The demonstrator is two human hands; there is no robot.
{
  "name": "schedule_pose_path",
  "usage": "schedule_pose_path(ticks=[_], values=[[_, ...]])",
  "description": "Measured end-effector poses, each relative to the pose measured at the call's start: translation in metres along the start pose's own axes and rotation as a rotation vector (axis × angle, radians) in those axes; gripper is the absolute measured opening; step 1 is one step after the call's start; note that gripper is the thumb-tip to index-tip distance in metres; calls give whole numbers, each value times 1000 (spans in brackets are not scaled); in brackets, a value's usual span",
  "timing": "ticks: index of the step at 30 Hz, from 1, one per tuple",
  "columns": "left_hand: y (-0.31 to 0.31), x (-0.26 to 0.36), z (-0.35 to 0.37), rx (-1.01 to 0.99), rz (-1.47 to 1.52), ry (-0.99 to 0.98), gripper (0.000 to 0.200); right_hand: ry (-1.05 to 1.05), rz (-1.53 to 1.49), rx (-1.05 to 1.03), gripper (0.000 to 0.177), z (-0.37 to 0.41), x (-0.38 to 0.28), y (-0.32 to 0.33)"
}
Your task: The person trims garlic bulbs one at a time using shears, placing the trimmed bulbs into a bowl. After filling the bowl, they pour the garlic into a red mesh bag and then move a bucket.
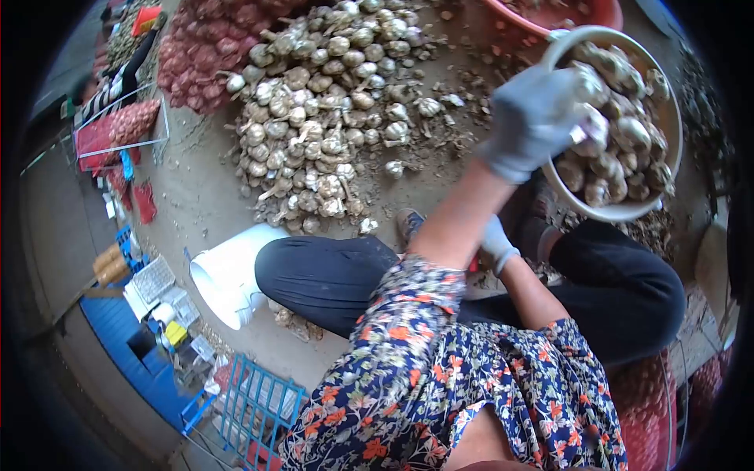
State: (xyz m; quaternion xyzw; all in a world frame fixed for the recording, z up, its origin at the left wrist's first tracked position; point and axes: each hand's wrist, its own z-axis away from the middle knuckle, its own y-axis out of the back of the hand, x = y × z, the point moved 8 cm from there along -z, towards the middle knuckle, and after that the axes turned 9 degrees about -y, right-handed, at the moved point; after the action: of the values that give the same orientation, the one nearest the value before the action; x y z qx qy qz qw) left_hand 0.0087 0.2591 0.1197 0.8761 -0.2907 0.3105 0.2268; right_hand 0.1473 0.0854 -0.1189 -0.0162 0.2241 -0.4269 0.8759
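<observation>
My left hand (532,122), in a grey work glove and blurred by motion, reaches across to the right over the rim of a pale bucket (674,129). A whitish-purple garlic bulb (592,132) is at its closed fingertips. Many garlic bulbs (628,137) fill the bucket. Lower down, by my lap, my gloved right hand (496,245) is closed and partly hidden behind my left forearm. A small red piece (473,264) shows beside it; what the right hand holds cannot be made out.
A large heap of garlic (314,118) lies ahead on the floor, beside a red mesh sack (208,55). A red basin (550,16) stands at the top right. A white bucket (232,271) lies tipped by my left knee. Another person (118,86) is at the far left.
</observation>
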Motion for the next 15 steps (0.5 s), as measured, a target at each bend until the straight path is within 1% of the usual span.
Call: schedule_pose_path(ticks=[1, 2, 3, 4, 5, 6, 7, 8, 9, 10, 12, 14, 15], values=[[28, -32, 27, -27, -198, 22, 17, -46, 4, 55, 22, 10, -8, 4], [66, -73, 55, -116, -423, 49, 13, -97, 9, 113, 19, 16, -9, 9], [114, -120, 85, -247, -735, 178, 11, -102, 19, 93, 19, 19, -13, 7], [179, -145, 101, -15, -530, 725, 13, -66, 32, 105, 16, 21, -19, 9], [234, -149, 98, 8, -891, 780, 24, -33, 42, 124, 13, 22, -23, 10], [289, -167, 99, -2, -1188, 777, 30, -36, 47, 120, 13, 17, -23, 10], [311, -155, 81, 44, -1242, 912, 35, -58, 40, 95, 13, 13, -20, 10], [347, -182, 84, 19, -1304, 857, 40, -87, 32, 73, 12, 13, -15, 8], [369, -189, 77, 124, -1264, 880, 49, -104, 28, 41, 13, 12, -15, 5], [382, -192, 60, 129, -1363, 740, 57, -96, 29, 47, 13, 11, -22, 1], [380, -214, 31, -96, -1243, 617, 65, -158, -5, 72, 15, 15, -21, -4], [387, -274, 52, -513, -1255, 923, 72, -170, 21, 89, 15, 13, -22, -6], [394, -299, 68, -540, -1195, 999, 73, -178, 40, 100, 14, 16, -21, -6]])
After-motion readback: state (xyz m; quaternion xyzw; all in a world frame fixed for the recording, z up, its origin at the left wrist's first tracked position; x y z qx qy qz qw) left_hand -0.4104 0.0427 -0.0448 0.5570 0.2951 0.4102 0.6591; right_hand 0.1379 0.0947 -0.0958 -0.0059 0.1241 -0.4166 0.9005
